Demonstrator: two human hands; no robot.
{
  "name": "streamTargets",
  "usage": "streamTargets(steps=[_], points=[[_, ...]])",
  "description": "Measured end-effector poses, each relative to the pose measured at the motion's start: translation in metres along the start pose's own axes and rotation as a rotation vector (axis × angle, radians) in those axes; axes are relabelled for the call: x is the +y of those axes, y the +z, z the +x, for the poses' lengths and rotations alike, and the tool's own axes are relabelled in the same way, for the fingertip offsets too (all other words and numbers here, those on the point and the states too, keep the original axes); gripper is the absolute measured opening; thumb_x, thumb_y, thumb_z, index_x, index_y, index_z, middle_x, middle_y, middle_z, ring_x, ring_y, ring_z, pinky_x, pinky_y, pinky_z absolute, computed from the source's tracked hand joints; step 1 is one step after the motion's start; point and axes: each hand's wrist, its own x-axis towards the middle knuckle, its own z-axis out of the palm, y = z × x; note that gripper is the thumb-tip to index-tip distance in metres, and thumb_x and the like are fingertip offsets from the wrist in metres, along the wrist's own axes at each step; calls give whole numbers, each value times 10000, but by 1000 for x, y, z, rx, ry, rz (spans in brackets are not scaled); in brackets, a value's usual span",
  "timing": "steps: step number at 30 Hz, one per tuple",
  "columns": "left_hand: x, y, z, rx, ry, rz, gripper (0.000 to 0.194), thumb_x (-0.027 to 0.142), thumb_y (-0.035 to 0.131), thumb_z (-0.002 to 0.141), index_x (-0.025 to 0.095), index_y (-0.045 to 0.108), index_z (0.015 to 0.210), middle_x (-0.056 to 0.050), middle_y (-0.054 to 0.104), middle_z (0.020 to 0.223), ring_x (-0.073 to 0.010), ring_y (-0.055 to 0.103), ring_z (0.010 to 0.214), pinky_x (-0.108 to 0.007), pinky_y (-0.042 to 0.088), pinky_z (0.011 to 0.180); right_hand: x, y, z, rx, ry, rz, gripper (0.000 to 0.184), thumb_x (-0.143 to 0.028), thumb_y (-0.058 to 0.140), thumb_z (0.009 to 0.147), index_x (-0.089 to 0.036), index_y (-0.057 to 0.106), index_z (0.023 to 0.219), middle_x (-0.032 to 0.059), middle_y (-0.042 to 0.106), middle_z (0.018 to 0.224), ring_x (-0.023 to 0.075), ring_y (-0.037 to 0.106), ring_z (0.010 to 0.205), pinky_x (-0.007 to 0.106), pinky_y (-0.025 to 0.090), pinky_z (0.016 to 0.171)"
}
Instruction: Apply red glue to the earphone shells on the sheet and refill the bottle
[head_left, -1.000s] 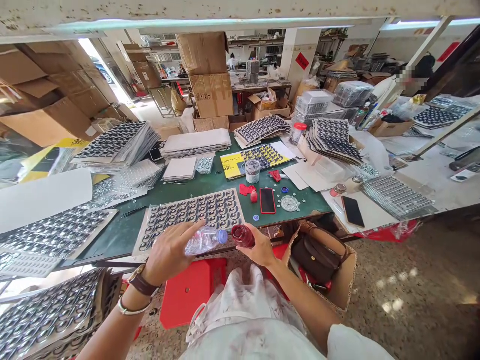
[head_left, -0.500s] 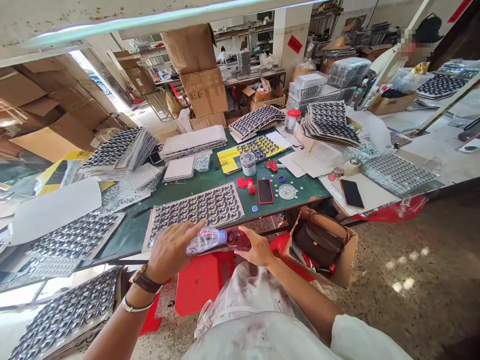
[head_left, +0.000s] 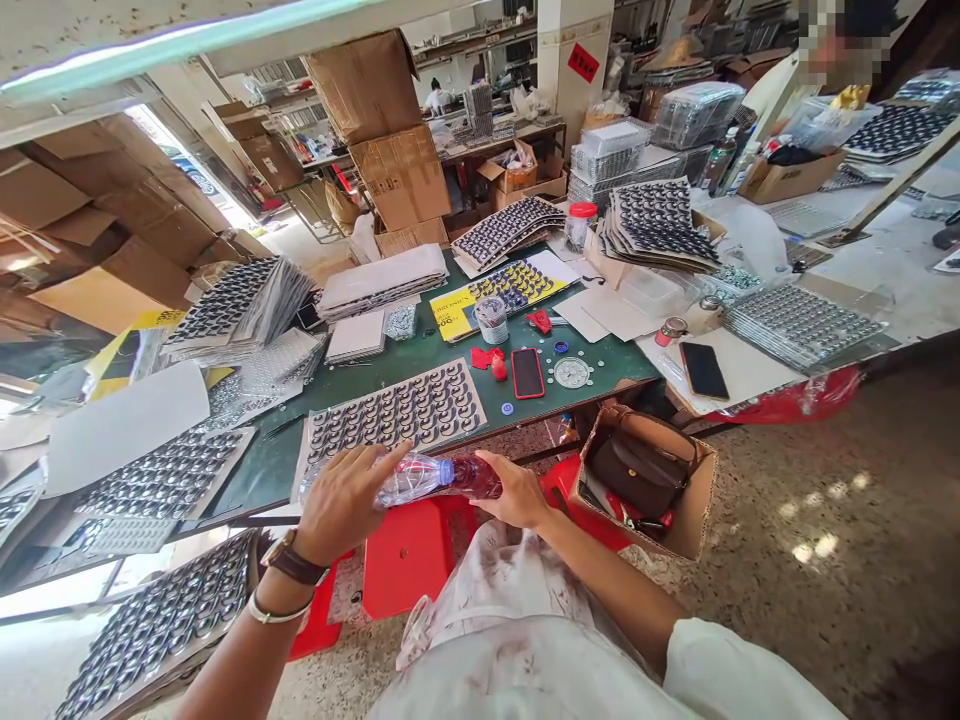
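My left hand (head_left: 341,505) is wrapped round a clear plastic water bottle (head_left: 409,480), held on its side in front of the table edge. My right hand (head_left: 517,492) grips a dark red container (head_left: 480,477) whose mouth meets the bottle's blue neck. Both are held above a red stool (head_left: 409,555). Just beyond them, on the green table (head_left: 360,385), lies a sheet of small black and silver parts (head_left: 397,412).
Stacks of similar parts sheets (head_left: 225,300) cover the table's left and back. A red phone (head_left: 527,372), a clear jar (head_left: 492,320) and red scraps lie mid-table. A cardboard box with a brown bag (head_left: 637,470) stands on the floor at right. Another person sits far right.
The red container has been brought against the bottle's neck, closing the gap between them. My head has tilted, so the table sits higher in view.
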Motion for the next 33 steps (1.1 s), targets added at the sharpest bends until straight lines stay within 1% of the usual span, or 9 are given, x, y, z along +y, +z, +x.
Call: streamTargets(steps=[8,12,16,19,21,25,27,30,33], points=[[-1,5,4,-62,-71,-140,792,73,577,648,282,458,1403,-60,666,1129,-281,637,1012,-394,488,861,1,-2,2,-7,18,95,803,-313,827,698,-269,443,1402,88,613,1333,267,614,1191,415,500,1000],[5,19,12,-44,-135,-491,708,168,620,713,275,458,1394,-57,648,1258,-267,628,1127,-394,481,976,-5,-10,7,-36,18,174,775,-312,839,665,-267,477,1349,74,632,1286,253,621,1163,399,496,992],[12,45,25,56,-272,-913,751,224,721,649,219,481,1361,-84,595,1363,-283,568,1255,-400,435,1079,-6,-24,21,-65,37,256,702,-283,828,647,-226,493,1261,45,673,1153,203,673,1015,342,534,912],[15,64,38,112,-371,-1026,767,316,777,643,150,487,1333,-131,653,1253,-294,627,1155,-439,471,1032,3,-51,30,0,112,257,706,-312,807,670,-194,457,1272,61,683,1107,202,684,971,356,547,896],[15,75,47,120,-390,-1107,716,366,791,655,139,520,1277,-122,690,1160,-277,662,1067,-440,490,996,13,-83,29,86,178,210,674,-345,786,698,-187,457,1265,82,677,1131,219,680,993,384,541,921],[9,91,62,117,-359,-1259,626,363,806,658,168,548,1194,-89,708,1116,-249,682,996,-411,509,957,22,-155,0,294,339,21,536,-382,741,749,-188,500,1187,110,689,1087,268,683,984,464,529,939],[2,99,66,102,-338,-1324,652,339,811,654,181,523,1217,-85,714,1110,-250,688,975,-405,523,927,20,-173,-17,362,397,-76,611,-360,786,688,-194,494,1198,103,699,1053,286,687,955,504,526,926],[-12,111,69,65,-329,-1395,694,329,809,659,191,491,1260,-85,709,1118,-264,683,989,-422,516,933,22,-161,-15,358,410,-135,637,-315,832,606,-211,532,1158,73,717,992,276,700,893,492,554,876],[-28,122,67,60,-362,-1415,630,364,808,669,191,529,1207,-93,701,1131,-277,669,1017,-446,489,967,37,-117,28,341,380,-130,596,-313,796,664,-209,520,1182,71,725,987,244,713,867,436,579,827]])
